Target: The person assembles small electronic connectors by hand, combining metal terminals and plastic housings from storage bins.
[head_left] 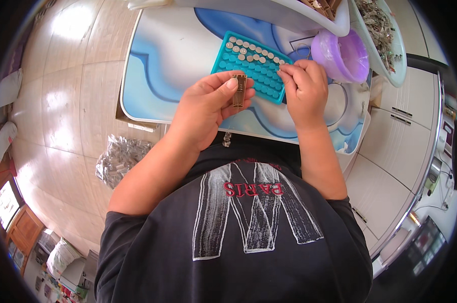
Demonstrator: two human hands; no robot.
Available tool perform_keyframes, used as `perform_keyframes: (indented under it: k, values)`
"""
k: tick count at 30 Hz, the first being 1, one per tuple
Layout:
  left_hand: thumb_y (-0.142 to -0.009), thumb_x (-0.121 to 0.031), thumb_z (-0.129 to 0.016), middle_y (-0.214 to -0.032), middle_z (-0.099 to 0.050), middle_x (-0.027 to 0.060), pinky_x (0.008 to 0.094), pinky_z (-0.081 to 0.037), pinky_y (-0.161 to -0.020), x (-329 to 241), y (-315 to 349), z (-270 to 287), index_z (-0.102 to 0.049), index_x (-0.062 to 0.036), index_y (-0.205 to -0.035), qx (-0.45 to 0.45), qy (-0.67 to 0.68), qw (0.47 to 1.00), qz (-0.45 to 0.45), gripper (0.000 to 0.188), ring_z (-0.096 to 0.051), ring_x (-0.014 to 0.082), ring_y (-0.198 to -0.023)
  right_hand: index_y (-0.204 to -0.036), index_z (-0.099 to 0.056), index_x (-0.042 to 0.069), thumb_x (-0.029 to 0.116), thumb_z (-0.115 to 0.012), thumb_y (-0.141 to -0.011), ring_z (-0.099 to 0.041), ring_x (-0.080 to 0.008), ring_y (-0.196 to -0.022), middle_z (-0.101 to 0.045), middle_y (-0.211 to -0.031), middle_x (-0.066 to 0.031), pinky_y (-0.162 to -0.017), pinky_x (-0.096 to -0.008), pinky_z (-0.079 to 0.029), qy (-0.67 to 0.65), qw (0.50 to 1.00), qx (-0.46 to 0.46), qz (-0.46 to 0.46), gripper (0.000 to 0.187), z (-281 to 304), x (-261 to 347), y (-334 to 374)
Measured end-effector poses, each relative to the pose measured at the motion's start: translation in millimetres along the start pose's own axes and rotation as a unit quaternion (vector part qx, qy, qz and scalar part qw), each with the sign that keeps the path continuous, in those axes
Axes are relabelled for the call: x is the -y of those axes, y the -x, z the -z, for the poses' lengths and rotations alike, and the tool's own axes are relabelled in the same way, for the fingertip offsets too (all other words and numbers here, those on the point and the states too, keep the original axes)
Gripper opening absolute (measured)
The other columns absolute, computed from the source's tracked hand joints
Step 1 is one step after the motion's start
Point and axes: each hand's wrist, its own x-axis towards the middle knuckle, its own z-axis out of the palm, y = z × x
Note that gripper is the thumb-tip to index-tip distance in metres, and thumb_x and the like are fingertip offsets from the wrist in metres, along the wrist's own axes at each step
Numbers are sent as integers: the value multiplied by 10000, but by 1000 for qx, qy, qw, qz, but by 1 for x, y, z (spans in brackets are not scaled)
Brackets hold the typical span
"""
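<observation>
Brown holder (239,91) pinched in left grip (213,103); right grip (301,86) narrow over one teal tray (251,65)

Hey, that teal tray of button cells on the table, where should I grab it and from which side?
Grip the teal tray by its bare near-left corner, coming from the person's left. It lies flat and tilted; the right hand covers its right end, the left hand holds a small brown part over its lower edge, and cells line the far rows.

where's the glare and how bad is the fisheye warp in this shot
Head view: strong glare on the wooden floor at upper left and a softer sheen on the blue-and-white table; the table edge and cabinet fronts bow toward the black rim; the left hand, right hand and teal tray are evenly lit and sharp.
</observation>
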Motion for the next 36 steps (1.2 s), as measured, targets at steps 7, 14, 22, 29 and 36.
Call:
perform_keyframes:
  k: [7, 14, 22, 29, 36]
  values:
    - [-930, -186, -526, -1033, -630, 96, 321, -521, -842, -2, -4, 1, -531, 17, -1175, 21, 4, 1000, 17, 319, -629, 171, -926, -728, -619, 64, 63, -750, -612, -523, -224, -683, -551, -755, -47, -603, -328, -417, -184, 983, -9, -5, 176, 5, 47, -15]
    - [-921, -118, -534, -963, -627, 76, 302, -527, -798, -2, -4, -1, -544, 45, -1145, 0, 26, 999, 25, 277, -617, 144, -835, -719, -614, 59, 45, -743, -618, -521, -227, -676, -540, -743, -37, -593, -323, -416, -144, 988, 8, 60, 164, 0, 51, -15]
    - [-922, -126, -534, -990, -630, 102, 317, -527, -813, -3, -3, -4, -544, 48, -1143, -10, 32, 999, 14, 281, -623, 182, -886, -816, -675, 81, 46, -727, -641, -531, -234, -714, -567, -782, -46, -639, -338, -438, -152, 988, 2, -14, 185, -7, 34, -24]
    - [-926, -169, -530, -1063, -621, 144, 329, -523, -844, -4, -4, -2, -533, 32, -1173, -2, 19, 1000, 14, 318, -626, 216, -947, -753, -661, 82, 67, -720, -649, -531, -236, -746, -578, -795, -35, -665, -336, -433, -64, 997, 45, 27, 121, -24, 23, -32]
    - [-933, -136, -515, -1002, -627, 115, 311, -522, -815, -3, -4, -2, -536, 60, -1133, -10, 47, 999, 18, 280, -625, 179, -883, -726, -635, 64, 38, -729, -625, -527, -237, -733, -561, -781, -48, -639, -339, -432, -176, 984, 15, 28, 141, -4, 44, -29]
